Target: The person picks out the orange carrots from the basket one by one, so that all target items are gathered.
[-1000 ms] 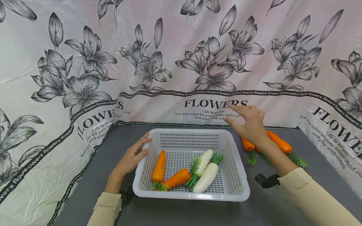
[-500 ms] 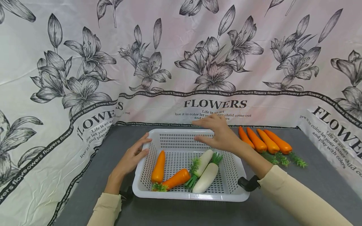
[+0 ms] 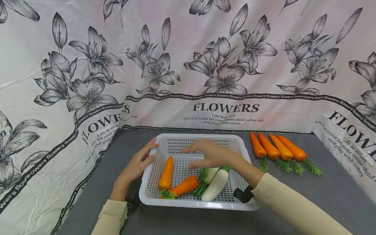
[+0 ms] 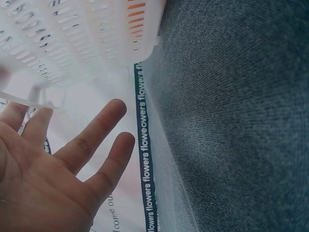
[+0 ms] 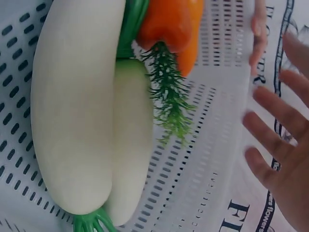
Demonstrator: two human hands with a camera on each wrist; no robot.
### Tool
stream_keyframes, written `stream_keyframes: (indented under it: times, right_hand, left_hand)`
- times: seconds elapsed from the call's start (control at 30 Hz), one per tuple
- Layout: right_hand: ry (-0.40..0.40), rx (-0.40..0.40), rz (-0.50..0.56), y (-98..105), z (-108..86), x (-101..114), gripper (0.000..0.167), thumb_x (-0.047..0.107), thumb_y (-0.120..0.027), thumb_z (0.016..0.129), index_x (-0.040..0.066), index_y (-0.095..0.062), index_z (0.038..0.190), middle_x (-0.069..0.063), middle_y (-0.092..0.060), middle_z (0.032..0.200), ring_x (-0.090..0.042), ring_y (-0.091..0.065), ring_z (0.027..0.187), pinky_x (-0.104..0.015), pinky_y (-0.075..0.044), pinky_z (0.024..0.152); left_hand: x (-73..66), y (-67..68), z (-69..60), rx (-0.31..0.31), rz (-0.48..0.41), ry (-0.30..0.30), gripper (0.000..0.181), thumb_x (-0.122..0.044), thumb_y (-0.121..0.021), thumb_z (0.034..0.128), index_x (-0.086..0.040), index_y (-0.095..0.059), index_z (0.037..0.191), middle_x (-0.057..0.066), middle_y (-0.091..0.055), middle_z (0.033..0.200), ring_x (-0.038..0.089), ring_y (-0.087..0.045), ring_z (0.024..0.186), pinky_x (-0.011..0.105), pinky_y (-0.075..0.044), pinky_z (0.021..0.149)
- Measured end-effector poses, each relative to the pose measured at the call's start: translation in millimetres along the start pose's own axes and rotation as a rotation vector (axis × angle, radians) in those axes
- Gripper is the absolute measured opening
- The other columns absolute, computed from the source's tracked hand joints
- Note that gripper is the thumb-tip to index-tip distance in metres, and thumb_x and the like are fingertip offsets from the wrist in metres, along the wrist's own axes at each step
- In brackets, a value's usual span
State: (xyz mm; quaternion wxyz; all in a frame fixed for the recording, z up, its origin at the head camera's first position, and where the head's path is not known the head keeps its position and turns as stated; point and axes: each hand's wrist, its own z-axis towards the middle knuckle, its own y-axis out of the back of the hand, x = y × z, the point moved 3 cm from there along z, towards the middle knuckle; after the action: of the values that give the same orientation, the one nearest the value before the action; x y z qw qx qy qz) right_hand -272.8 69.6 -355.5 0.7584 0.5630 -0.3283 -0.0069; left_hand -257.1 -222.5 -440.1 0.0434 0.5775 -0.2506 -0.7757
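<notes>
A white perforated plastic basket (image 3: 194,204) stands on the dark grey table. My left hand (image 3: 136,166) rests on its left rim, fingertips over the edge; in the left wrist view two of its fingers (image 4: 91,130) stretch out straight beside the basket wall. Over the basket's middle hovers my right hand (image 3: 212,153), fingers apart and holding nothing. Inside lie an upright-pointing carrot (image 3: 166,173), a slanted carrot (image 3: 185,185) and two white radishes, the nearer one (image 3: 215,185) in full view. The farther radish (image 3: 210,176) is partly hidden by my right hand.
Several orange carrots (image 3: 271,150) with green tops lie side by side right of the basket. Behind the table hangs a white cloth (image 3: 164,111) with printed flowers and lettering. A black strap device (image 3: 243,195) sits at my right wrist.
My right hand has moved left, from above the carrots on the table to over the inside of the basket. The left hand stays on the rim.
</notes>
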Motion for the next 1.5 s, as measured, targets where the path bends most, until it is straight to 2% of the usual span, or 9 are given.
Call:
stream_keyframes:
  times: [0.13, 0.23, 0.4, 0.5, 0.73, 1.03, 1.2, 1.33, 1.5]
  right_hand:
    - [-0.061, 0.175, 0.071, -17, 2.6, -1, 0.050, 0.031, -0.077, 0.091, 0.021, -0.065, 0.139, 0.005, -0.067, 0.138, -0.022, -0.064, 0.120, -0.040, -0.054, 0.103]
    - [-0.084, 0.271, 0.092, -29, 3.1, -5, 0.050, 0.028, -0.078, 0.091, 0.018, -0.065, 0.138, 0.001, -0.067, 0.138, -0.025, -0.064, 0.121, -0.042, -0.054, 0.104]
    - [-0.121, 0.351, 0.149, -42, 1.4, -14, 0.051, 0.026, -0.081, 0.088, 0.015, -0.067, 0.136, -0.001, -0.069, 0.136, -0.023, -0.064, 0.122, -0.044, -0.051, 0.107]
    - [-0.146, 0.361, 0.180, -46, 0.7, -18, 0.051, 0.027, -0.083, 0.086, 0.016, -0.069, 0.134, -0.001, -0.071, 0.132, -0.022, -0.064, 0.119, -0.043, -0.052, 0.104]
    - [-0.146, 0.396, 0.205, -50, 0.5, -20, 0.046, 0.026, -0.082, 0.086, 0.016, -0.071, 0.130, 0.003, -0.074, 0.122, -0.007, -0.065, 0.103, -0.036, -0.056, 0.098]
    - [-0.144, 0.419, 0.236, -56, 0.3, -27, 0.045, 0.019, -0.080, 0.088, 0.014, -0.070, 0.132, 0.005, -0.074, 0.122, -0.007, -0.063, 0.092, -0.024, -0.056, 0.087]
    - [-0.150, 0.375, 0.226, -50, -3.9, -33, 0.041, 0.020, -0.078, 0.088, 0.015, -0.072, 0.128, 0.004, -0.073, 0.122, -0.009, -0.064, 0.095, -0.026, -0.056, 0.088]
    - [-0.173, 0.317, 0.221, -44, -6.1, -37, 0.040, 0.021, -0.077, 0.086, 0.015, -0.074, 0.125, 0.003, -0.072, 0.119, -0.013, -0.063, 0.095, -0.025, -0.054, 0.086]
    - [-0.153, 0.284, 0.206, -38, -7.0, -36, 0.040, 0.020, -0.078, 0.084, 0.013, -0.075, 0.123, 0.003, -0.073, 0.115, -0.013, -0.063, 0.092, -0.025, -0.055, 0.083]
  left_hand:
    - [0.0, 0.3, -0.2, -0.001, 0.006, -0.001, 0.049, -0.026, -0.054, 0.1060, -0.013, -0.045, 0.152, -0.002, -0.017, 0.172, 0.043, -0.064, 0.118, 0.031, -0.063, 0.075]
    - [0.1, -0.1, -0.3, -0.001, 0.007, -0.002, 0.048, -0.025, -0.054, 0.1060, -0.014, -0.045, 0.152, -0.002, -0.017, 0.172, 0.043, -0.064, 0.118, 0.030, -0.063, 0.076]
    - [-0.3, -0.5, -0.2, -0.004, 0.013, -0.004, 0.048, -0.025, -0.054, 0.1060, -0.015, -0.046, 0.152, -0.001, -0.018, 0.172, 0.040, -0.065, 0.117, 0.029, -0.062, 0.077]
    - [-0.8, 0.1, -0.6, -0.008, 0.016, -0.004, 0.048, -0.025, -0.054, 0.1058, -0.015, -0.046, 0.152, -0.001, -0.018, 0.172, 0.039, -0.065, 0.116, 0.029, -0.062, 0.077]
    - [0.6, 0.6, -0.9, -0.009, 0.020, -0.011, 0.046, -0.024, -0.054, 0.1059, -0.017, -0.047, 0.151, -0.001, -0.018, 0.172, 0.038, -0.065, 0.114, 0.028, -0.062, 0.076]
    - [4.8, 0.5, 0.2, -0.013, 0.027, -0.019, 0.047, -0.022, -0.053, 0.1060, -0.014, -0.046, 0.152, 0.002, -0.017, 0.172, 0.038, -0.065, 0.113, 0.029, -0.063, 0.075]
    - [3.3, 0.5, 0.2, -0.007, 0.020, -0.011, 0.047, -0.023, -0.053, 0.1060, -0.016, -0.046, 0.152, 0.001, -0.017, 0.172, 0.039, -0.065, 0.116, 0.029, -0.062, 0.076]
    - [0.9, 1.6, -0.2, -0.003, 0.008, -0.023, 0.048, -0.021, -0.053, 0.1060, -0.011, -0.046, 0.152, 0.003, -0.017, 0.172, 0.041, -0.065, 0.115, 0.029, -0.062, 0.076]
    - [0.8, 1.5, -0.2, -0.005, 0.008, -0.018, 0.047, -0.020, -0.053, 0.1061, -0.010, -0.046, 0.151, 0.004, -0.017, 0.172, 0.042, -0.064, 0.114, 0.029, -0.062, 0.075]
